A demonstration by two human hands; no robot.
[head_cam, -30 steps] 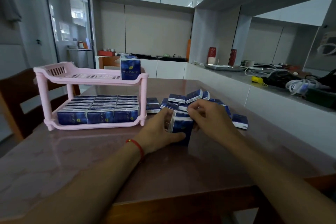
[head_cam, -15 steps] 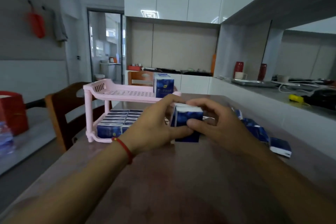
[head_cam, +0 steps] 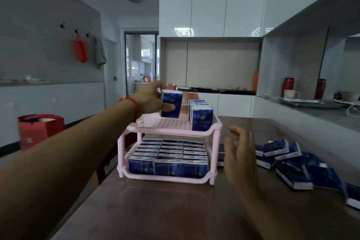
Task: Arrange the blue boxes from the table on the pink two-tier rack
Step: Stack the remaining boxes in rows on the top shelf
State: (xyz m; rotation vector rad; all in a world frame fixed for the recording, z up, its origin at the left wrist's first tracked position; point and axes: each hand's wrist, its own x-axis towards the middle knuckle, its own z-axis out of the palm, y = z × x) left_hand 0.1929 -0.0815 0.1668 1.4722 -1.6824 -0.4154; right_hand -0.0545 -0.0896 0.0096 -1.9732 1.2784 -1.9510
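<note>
The pink two-tier rack (head_cam: 216, 128) stands on the brown table. Its lower tier is packed with rows of blue boxes (head_cam: 167, 166). On the upper tier a few blue boxes (head_cam: 201, 119) stand upright at the right end. My left hand (head_cam: 151, 99) grips a small stack of blue boxes (head_cam: 171, 106) upright just above the upper tier, left of the standing ones. My right hand (head_cam: 238, 150) hovers with relaxed fingers to the right of the rack and holds nothing. Several loose blue boxes (head_cam: 288, 160) lie in a heap on the table at the right.
A red bag (head_cam: 40, 130) sits at the far left beyond the table edge. A grey counter (head_cam: 315, 111) with red vases, a mug and a tray runs along the right. A wooden chair back (head_cam: 188, 97) shows behind the rack.
My left hand carried the stack of boxes from in front of me up over the rack's upper tier. My right hand let go of it and dropped back beside the rack.
</note>
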